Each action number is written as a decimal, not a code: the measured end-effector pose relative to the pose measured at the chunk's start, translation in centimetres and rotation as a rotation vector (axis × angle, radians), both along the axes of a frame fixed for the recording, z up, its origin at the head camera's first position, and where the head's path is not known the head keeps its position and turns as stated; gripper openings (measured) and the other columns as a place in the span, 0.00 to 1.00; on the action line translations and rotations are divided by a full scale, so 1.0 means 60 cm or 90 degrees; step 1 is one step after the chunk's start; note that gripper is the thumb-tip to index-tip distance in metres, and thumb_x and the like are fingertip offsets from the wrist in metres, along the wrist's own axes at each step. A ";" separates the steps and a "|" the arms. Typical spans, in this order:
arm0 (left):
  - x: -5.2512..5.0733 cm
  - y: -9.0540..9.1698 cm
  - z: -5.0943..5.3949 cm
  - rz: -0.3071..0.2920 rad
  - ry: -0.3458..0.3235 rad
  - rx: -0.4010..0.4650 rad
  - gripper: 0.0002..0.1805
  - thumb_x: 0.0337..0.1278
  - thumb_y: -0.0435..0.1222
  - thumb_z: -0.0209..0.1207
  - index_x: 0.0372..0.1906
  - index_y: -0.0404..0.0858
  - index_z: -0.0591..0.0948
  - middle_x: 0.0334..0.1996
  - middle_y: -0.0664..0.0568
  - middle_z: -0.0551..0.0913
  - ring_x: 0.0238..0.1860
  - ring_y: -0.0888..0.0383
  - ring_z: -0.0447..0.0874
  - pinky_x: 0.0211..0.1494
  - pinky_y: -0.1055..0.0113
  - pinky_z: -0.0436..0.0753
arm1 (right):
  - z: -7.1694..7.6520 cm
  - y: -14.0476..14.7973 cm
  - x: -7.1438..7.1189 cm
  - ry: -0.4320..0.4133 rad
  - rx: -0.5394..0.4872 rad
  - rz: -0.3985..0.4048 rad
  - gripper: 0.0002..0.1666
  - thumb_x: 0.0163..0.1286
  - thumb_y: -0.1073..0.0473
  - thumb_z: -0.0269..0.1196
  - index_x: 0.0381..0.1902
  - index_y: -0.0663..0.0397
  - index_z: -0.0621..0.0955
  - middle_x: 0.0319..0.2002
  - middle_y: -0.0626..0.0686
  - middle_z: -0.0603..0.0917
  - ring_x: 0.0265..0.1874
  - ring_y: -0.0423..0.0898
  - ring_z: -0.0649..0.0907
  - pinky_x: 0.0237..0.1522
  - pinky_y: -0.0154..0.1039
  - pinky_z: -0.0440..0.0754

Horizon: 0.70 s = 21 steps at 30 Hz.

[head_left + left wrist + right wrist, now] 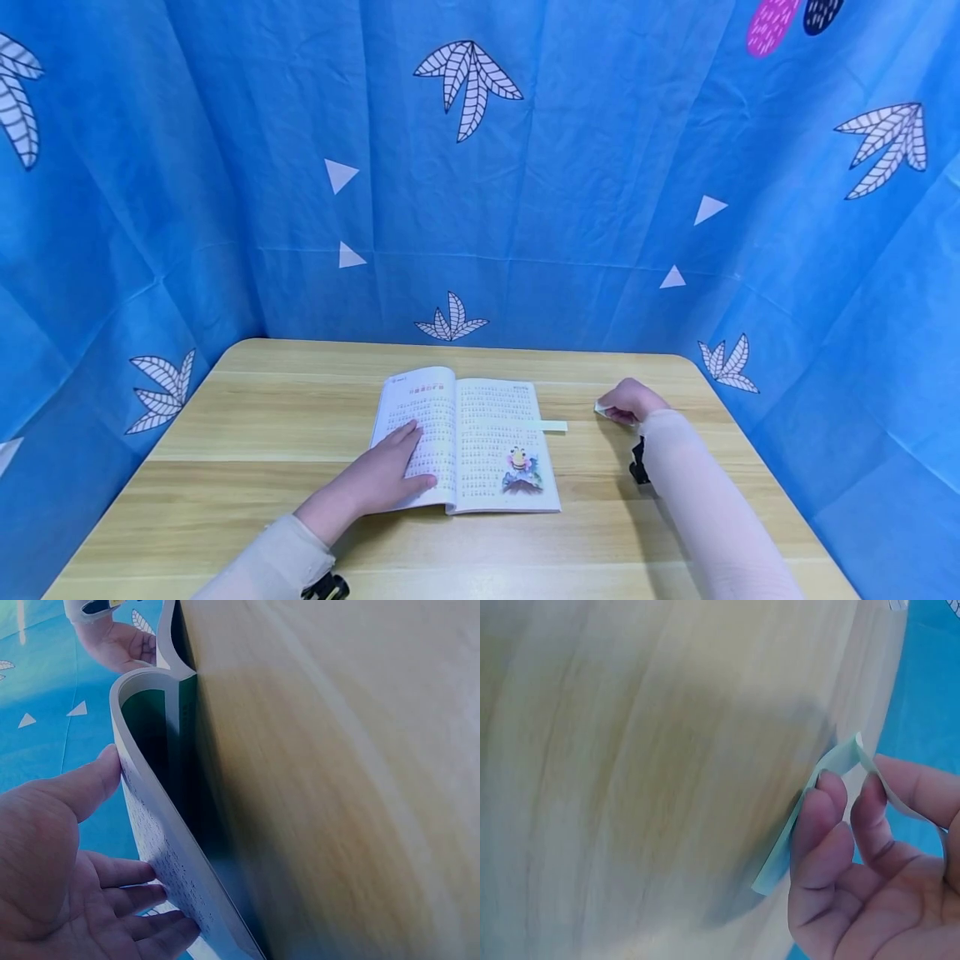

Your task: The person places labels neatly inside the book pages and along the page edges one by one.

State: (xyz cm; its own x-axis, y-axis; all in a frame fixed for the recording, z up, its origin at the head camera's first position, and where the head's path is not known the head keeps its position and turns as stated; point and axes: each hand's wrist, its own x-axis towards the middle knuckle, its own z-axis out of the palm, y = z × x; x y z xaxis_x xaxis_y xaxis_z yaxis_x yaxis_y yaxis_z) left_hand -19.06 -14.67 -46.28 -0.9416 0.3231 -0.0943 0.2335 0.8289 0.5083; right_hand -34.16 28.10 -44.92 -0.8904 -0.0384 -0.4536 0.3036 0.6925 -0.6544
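Note:
An open book (480, 467) with printed text lies on the table, and a coloured bee picture (519, 458) marks its right page. My left hand (381, 473) rests with extended fingers on the left page. In the left wrist view that page's edge bows upward beside my thumb. A pale green strip (553, 426) lies across the right page and sticks out past its edge. Right of the book, my right hand (632, 402) holds another pale green paper strip (841, 758), bent sharply and threaded among the fingers. One end of it lies low by the tabletop.
The wooden table (285, 400) has rounded far corners. A blue curtain (570, 183) with white leaves and triangles hangs behind it and along both sides. Dark wrist-worn devices show on the left wrist (327, 587) and right wrist (639, 462).

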 end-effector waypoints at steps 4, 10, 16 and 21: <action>0.000 0.000 0.000 -0.001 0.000 0.003 0.47 0.62 0.53 0.64 0.74 0.28 0.62 0.77 0.37 0.56 0.77 0.40 0.54 0.76 0.47 0.59 | 0.002 0.002 -0.001 -0.018 -0.023 -0.012 0.14 0.74 0.61 0.57 0.38 0.70 0.82 0.22 0.50 0.81 0.18 0.38 0.76 0.25 0.29 0.74; -0.001 0.000 0.000 0.002 -0.002 -0.003 0.47 0.62 0.54 0.64 0.74 0.28 0.62 0.77 0.38 0.56 0.77 0.41 0.54 0.76 0.47 0.60 | 0.006 0.002 -0.004 -0.034 -0.043 -0.015 0.15 0.75 0.61 0.55 0.41 0.71 0.81 0.24 0.51 0.82 0.21 0.39 0.78 0.28 0.30 0.77; 0.000 0.000 0.002 0.002 -0.002 -0.002 0.47 0.62 0.54 0.64 0.74 0.28 0.62 0.77 0.38 0.56 0.77 0.41 0.54 0.76 0.47 0.59 | 0.013 0.003 -0.004 -0.041 -0.050 -0.007 0.18 0.77 0.59 0.53 0.46 0.73 0.80 0.26 0.53 0.82 0.22 0.40 0.78 0.30 0.31 0.76; 0.000 0.000 0.001 0.002 -0.003 -0.001 0.47 0.62 0.54 0.64 0.74 0.28 0.62 0.77 0.38 0.56 0.77 0.41 0.54 0.76 0.47 0.59 | 0.010 0.002 -0.004 -0.033 -0.053 -0.015 0.18 0.77 0.60 0.53 0.47 0.74 0.79 0.25 0.53 0.82 0.23 0.40 0.79 0.30 0.32 0.78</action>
State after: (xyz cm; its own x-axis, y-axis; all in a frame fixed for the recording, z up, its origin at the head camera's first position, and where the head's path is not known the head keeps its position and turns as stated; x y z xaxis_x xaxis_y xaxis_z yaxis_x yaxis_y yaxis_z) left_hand -19.08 -14.69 -46.20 -0.9422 0.3198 -0.0996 0.2283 0.8308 0.5075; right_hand -34.41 28.22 -44.34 -0.8672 -0.0577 -0.4946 0.3533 0.6286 -0.6928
